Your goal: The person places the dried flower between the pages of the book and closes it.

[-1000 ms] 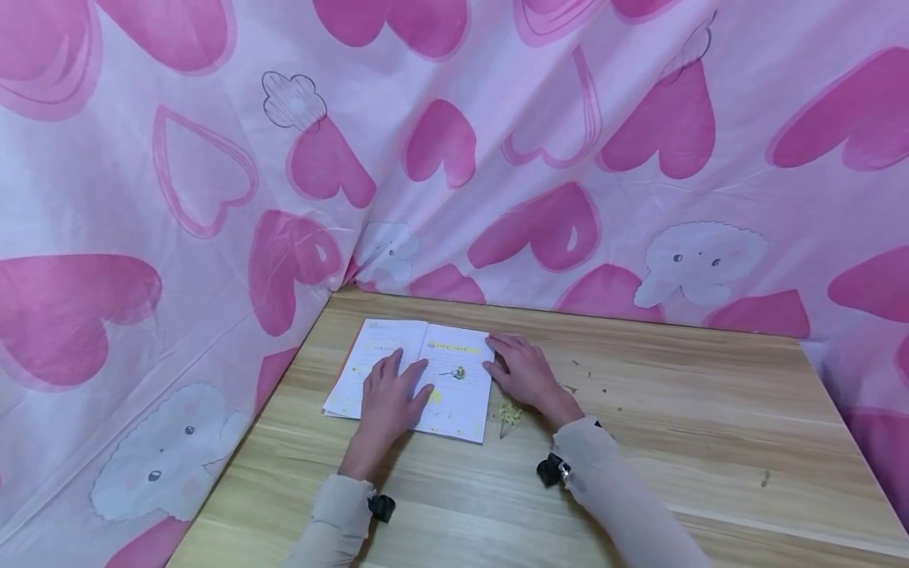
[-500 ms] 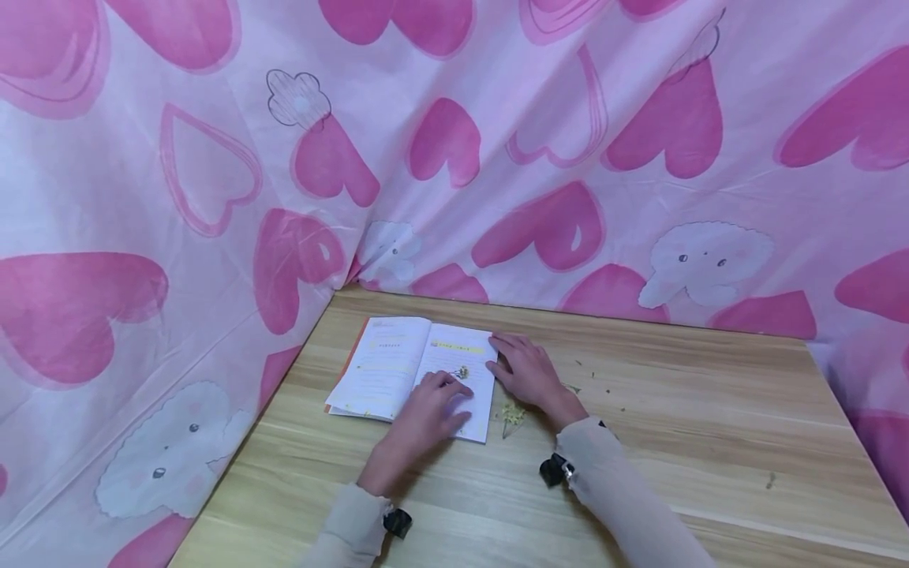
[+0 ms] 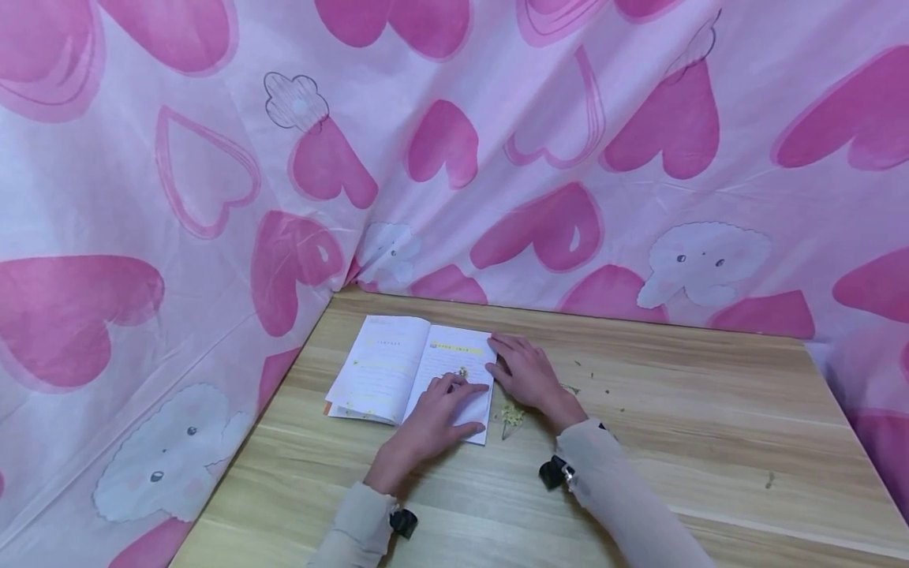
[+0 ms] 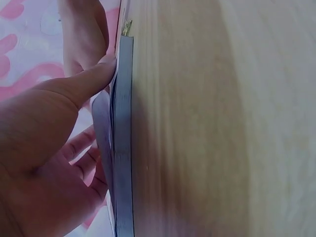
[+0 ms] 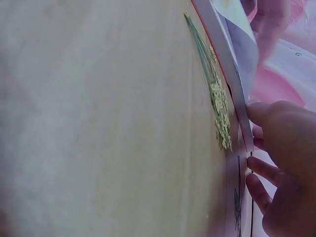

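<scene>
Nearest, your pale sleeves [image 3: 358, 521] are reaching in over the table [image 3: 490, 521], a black device [image 3: 403, 522] sitting at each wrist. Your left hand [image 3: 435, 420] is resting across the lower right page of the open book [image 3: 379, 367], fingers loosely extended, touching the paper rather than gripping it. Your right hand [image 3: 525, 372] is lying open at the book's right edge, its thumb touching that edge and its fingertips reaching the upper corner; it is gripping nothing. Between the hands' wrists, just right of the book, a pale flower sprig [image 3: 512, 415] is lying on the table. On the right page, a small dried flower [image 3: 463, 371] is showing just beyond your left fingers. Farther off, dark crumbs [image 3: 607, 392] are dotting the wood, and a pink heart-print cloth [image 3: 440, 71] is hanging behind.
</scene>
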`<action>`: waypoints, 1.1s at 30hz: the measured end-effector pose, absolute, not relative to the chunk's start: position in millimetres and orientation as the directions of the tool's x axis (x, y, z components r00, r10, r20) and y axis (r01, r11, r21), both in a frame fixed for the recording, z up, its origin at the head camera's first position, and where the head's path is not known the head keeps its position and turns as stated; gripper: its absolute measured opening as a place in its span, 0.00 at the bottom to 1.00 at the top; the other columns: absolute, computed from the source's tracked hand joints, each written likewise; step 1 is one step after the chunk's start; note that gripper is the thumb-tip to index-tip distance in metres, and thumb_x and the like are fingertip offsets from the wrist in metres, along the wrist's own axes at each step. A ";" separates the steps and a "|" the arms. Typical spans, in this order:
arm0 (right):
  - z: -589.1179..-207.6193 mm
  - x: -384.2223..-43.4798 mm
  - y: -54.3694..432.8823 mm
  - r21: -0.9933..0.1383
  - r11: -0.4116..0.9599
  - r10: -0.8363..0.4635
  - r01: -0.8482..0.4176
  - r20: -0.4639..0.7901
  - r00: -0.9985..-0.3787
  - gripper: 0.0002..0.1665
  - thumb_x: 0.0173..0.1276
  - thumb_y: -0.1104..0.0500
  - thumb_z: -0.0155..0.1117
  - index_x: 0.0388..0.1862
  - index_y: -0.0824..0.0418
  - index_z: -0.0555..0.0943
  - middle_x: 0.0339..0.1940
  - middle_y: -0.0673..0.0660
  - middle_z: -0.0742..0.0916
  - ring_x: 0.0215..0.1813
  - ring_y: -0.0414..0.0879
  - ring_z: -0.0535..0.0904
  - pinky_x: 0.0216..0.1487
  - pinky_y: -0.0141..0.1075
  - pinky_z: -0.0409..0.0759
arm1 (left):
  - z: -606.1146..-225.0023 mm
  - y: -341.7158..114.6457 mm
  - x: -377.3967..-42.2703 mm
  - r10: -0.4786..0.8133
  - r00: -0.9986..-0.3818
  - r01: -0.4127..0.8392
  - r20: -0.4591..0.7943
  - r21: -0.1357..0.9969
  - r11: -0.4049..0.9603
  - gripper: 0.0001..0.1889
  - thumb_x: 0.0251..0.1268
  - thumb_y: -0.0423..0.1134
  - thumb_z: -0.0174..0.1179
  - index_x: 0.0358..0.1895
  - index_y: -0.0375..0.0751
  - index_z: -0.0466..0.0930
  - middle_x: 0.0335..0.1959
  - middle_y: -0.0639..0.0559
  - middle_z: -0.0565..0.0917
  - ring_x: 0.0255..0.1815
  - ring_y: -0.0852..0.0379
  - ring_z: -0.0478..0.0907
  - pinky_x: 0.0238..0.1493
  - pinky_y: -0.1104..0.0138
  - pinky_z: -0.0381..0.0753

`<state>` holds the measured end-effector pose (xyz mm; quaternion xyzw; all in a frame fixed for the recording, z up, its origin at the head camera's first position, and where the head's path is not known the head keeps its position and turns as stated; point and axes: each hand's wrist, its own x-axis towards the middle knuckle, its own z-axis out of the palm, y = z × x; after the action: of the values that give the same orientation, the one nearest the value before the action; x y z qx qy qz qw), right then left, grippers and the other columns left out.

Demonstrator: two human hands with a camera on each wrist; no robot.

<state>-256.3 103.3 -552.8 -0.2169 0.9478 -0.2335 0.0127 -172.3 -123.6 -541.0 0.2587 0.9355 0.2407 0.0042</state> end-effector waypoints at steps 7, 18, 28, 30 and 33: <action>-553.1 -255.8 107.5 -0.464 0.782 -0.430 -0.417 0.084 -0.899 0.35 0.88 0.50 0.54 0.87 0.58 0.64 0.88 0.59 0.69 0.87 0.59 0.65 0.79 0.64 0.70 | -536.1 -123.3 -173.9 0.474 -0.867 0.486 0.155 0.472 0.735 0.38 0.74 0.45 0.70 0.84 0.65 0.66 0.66 0.42 0.75 0.62 0.49 0.75 0.65 0.52 0.81; -552.8 -255.8 110.0 -0.496 0.794 -0.395 -0.352 0.021 -0.919 0.48 0.84 0.39 0.60 0.89 0.64 0.58 0.90 0.64 0.64 0.89 0.61 0.60 0.84 0.63 0.64 | -522.7 -126.4 -184.5 0.344 -0.894 0.447 0.287 0.513 0.733 0.17 0.76 0.54 0.67 0.62 0.57 0.86 0.58 0.53 0.82 0.49 0.57 0.81 0.53 0.62 0.86; -556.3 -255.9 110.0 -0.508 0.770 -0.416 -0.386 0.059 -0.907 0.46 0.81 0.41 0.65 0.87 0.59 0.64 0.89 0.59 0.68 0.88 0.59 0.63 0.80 0.65 0.68 | -492.1 -146.1 -189.1 0.216 -0.899 0.419 0.380 0.602 0.680 0.17 0.68 0.47 0.76 0.53 0.42 0.90 0.48 0.49 0.89 0.34 0.56 0.85 0.37 0.62 0.90; -557.4 -256.0 110.0 -0.512 0.765 -0.418 -0.390 0.066 -0.906 0.44 0.81 0.41 0.65 0.87 0.58 0.65 0.88 0.58 0.68 0.88 0.59 0.63 0.78 0.65 0.69 | -485.7 -150.9 -187.8 0.211 -0.905 0.405 0.368 0.599 0.691 0.18 0.66 0.44 0.77 0.55 0.42 0.89 0.50 0.48 0.89 0.35 0.56 0.85 0.38 0.62 0.90; -559.4 -256.5 109.9 -0.512 0.762 -0.422 -0.397 0.074 -0.904 0.43 0.81 0.41 0.65 0.86 0.57 0.67 0.88 0.56 0.69 0.88 0.58 0.63 0.77 0.64 0.70 | -478.0 -158.3 -185.5 0.197 -0.909 0.391 0.366 0.592 0.705 0.17 0.65 0.38 0.77 0.56 0.42 0.89 0.51 0.48 0.89 0.38 0.55 0.85 0.39 0.61 0.91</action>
<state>-256.5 109.9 -559.4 -0.2182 0.9382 -0.2676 0.0227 -185.5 -158.3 -478.0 0.1611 0.9127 0.3488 -0.1392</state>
